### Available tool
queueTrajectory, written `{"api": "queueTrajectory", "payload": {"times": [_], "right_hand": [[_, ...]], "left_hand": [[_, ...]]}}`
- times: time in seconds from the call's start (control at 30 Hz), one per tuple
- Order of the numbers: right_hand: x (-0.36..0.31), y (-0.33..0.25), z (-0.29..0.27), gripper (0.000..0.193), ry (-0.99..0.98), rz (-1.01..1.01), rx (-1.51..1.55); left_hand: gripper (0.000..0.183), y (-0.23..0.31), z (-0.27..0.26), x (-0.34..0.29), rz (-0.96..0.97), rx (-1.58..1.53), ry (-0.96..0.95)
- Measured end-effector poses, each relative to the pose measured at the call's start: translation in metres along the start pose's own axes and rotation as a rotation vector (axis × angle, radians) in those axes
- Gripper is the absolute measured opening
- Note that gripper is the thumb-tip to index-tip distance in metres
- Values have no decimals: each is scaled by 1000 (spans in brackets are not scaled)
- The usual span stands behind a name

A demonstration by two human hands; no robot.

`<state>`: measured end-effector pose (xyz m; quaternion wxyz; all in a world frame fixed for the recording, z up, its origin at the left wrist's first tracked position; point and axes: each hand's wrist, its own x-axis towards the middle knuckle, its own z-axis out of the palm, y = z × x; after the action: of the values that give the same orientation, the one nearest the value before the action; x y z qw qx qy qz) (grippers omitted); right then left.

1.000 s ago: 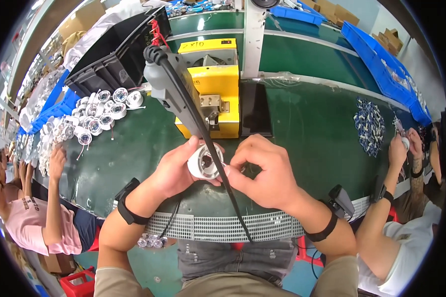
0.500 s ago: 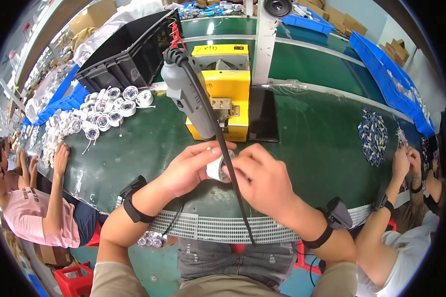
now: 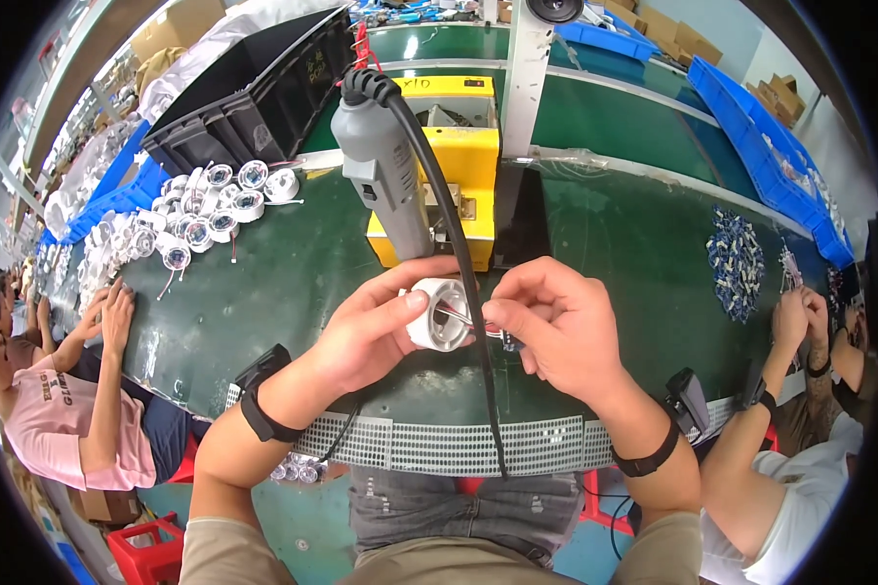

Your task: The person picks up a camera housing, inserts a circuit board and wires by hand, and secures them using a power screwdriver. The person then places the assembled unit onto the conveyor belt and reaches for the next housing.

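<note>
My left hand is closed around a round white plastic housing, its open end turned to the right. Thin red and white wires run out of the housing toward my right hand, whose thumb and fingers pinch them. A small dark circuit board shows just below these fingertips, at the wires' end. The black cable of a hanging grey electric screwdriver passes in front of the housing's right side and between my hands.
Behind the screwdriver stands a yellow machine. White housings are heaped at left by a black crate. Small blue boards lie piled at right, near a blue tray. Co-workers sit at both sides.
My right hand has drawn back to the right from the housing, so the wires and small board now show. The housing's opening is more visible. The screwdriver has shifted slightly in view.
</note>
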<state>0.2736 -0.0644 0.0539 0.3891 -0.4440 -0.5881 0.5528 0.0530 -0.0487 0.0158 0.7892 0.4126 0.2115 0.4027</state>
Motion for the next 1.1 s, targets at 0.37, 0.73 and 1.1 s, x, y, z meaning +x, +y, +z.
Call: {"api": "queueTrajectory", "payload": {"times": [0.37,0.73,1.1], "right_hand": [[6,27,17,17,-13,-281,241],[5,30,21,19,196,-624,-333],[9,41,29,44,150,-500,-92]], "left_hand": [[60,-4,2,3,33,-90,-139],[66,-8,4,2,94,3,-210],[74,-13,11,2,170,-11,-210]]}}
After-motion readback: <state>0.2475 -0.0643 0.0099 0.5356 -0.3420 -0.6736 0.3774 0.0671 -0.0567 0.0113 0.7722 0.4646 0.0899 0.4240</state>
